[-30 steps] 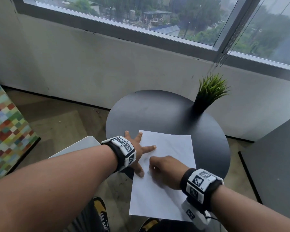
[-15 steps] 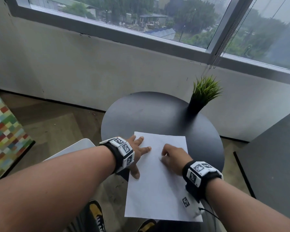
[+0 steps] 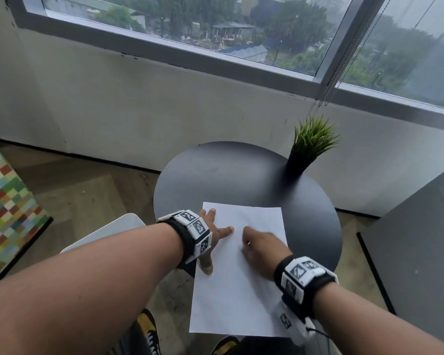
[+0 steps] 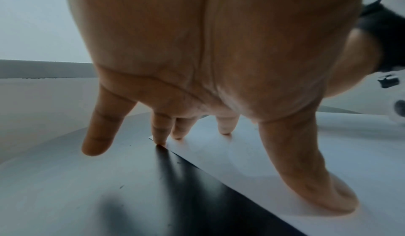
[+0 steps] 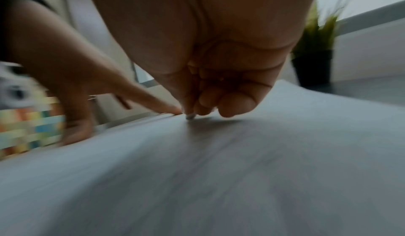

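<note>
A white sheet of paper (image 3: 236, 298) lies on a round black table (image 3: 228, 175), its near end hanging over the table's front edge. My left hand (image 3: 215, 239) is spread flat at the sheet's left edge, and its fingertips (image 4: 225, 130) and thumb (image 4: 317, 196) press the paper (image 4: 274, 162) down. My right hand (image 3: 256, 247) rests on the upper middle of the sheet. Its fingers (image 5: 230, 104) are curled into the palm with the tips against the paper (image 5: 219, 170), and nothing shows inside them.
A small green plant in a black pot (image 3: 308, 149) stands at the table's far right. A white seat (image 3: 105, 231) and a multicoloured patchwork piece (image 3: 8, 208) are at the left, a grey cabinet (image 3: 420, 252) at the right. Wall and window lie behind.
My right hand has slid up the sheet, away from me, with its fingers still curled. The left hand has stayed pressed on the left edge.
</note>
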The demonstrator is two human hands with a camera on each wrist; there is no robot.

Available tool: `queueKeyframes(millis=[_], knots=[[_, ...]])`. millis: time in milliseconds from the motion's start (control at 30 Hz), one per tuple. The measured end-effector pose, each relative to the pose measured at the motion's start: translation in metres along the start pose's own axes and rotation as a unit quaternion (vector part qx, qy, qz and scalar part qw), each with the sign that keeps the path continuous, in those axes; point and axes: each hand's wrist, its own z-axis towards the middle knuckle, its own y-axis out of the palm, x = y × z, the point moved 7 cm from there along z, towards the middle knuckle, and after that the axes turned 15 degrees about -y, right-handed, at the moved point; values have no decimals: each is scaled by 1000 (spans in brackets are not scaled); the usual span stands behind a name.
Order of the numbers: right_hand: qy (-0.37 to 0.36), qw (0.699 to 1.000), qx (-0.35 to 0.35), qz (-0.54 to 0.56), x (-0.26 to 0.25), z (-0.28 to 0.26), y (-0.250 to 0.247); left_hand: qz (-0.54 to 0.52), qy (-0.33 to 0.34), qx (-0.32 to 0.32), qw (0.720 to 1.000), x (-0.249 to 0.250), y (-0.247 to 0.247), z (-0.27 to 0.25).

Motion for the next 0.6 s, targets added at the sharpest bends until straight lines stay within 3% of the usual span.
queueKeyframes(millis=[67, 100, 267, 433, 533, 600], knots=[[-90, 995, -53, 5, -28, -11, 17, 5, 1, -3, 1000, -1, 0, 0], [-99, 993, -66, 10, -28, -15, 18, 10, -1, -2, 1000, -1, -1, -1], [99, 992, 33, 65, 54, -13, -10, 32, -13, 36, 999, 4, -9, 0], [114, 990, 45, 74, 62, -9, -8, -16, 5, 38, 999, 17, 3, -5], [86, 995, 36, 42, 44, -13, -7, -13, 14, 41, 999, 15, 8, -8], [9, 1000, -1, 17, 10, -17, 3, -6, 13, 40, 999, 14, 9, -8]])
